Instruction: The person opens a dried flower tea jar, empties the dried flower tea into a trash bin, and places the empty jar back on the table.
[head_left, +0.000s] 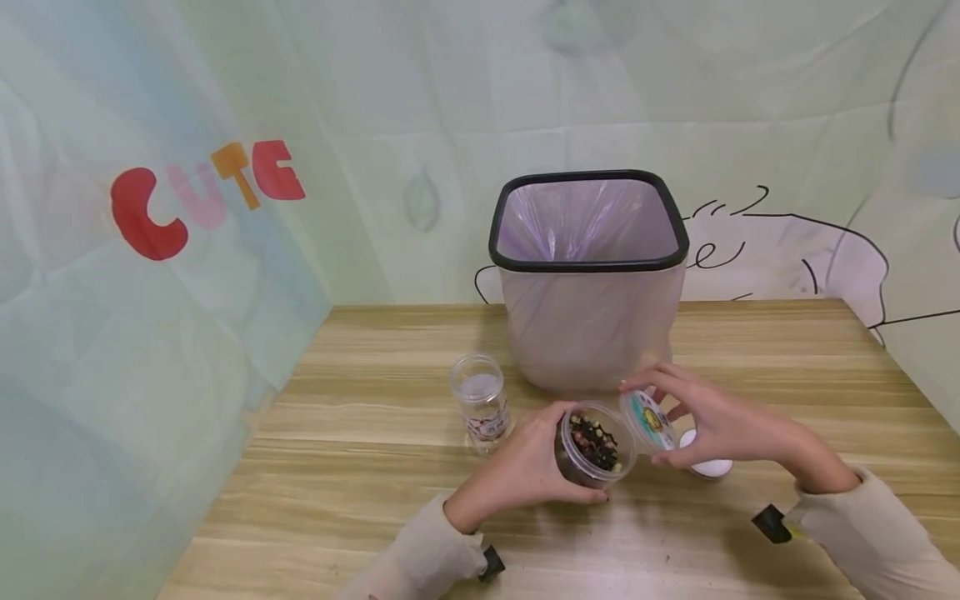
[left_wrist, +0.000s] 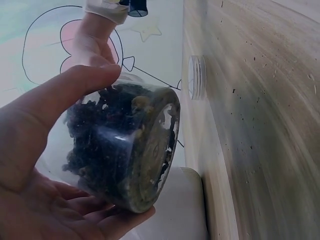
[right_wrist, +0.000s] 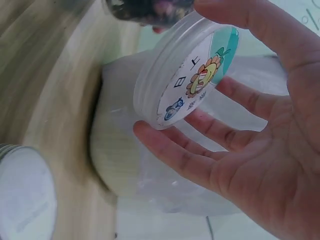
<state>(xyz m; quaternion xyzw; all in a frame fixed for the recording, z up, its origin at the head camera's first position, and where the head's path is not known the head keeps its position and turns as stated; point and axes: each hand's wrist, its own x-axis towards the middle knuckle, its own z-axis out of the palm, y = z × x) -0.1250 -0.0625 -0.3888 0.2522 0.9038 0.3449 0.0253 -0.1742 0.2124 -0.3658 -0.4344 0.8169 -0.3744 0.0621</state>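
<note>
My left hand grips a clear plastic jar round its side, its open mouth tipped toward the head camera. Inside lies a dark dried mix with reddish and pale yellowish bits. In the left wrist view the jar's bottom shows, raised off the table. Just right of the jar's mouth, my right hand holds a round lid by its edge between thumb and fingertips. A cartoon flower label on white and teal covers the lid's top.
Left of my left hand stands a second clear jar, uncapped. A white lid lies on the wooden table under my right hand. Behind both hands stands a bin with a black rim and plastic liner. Printed cloth hangs behind.
</note>
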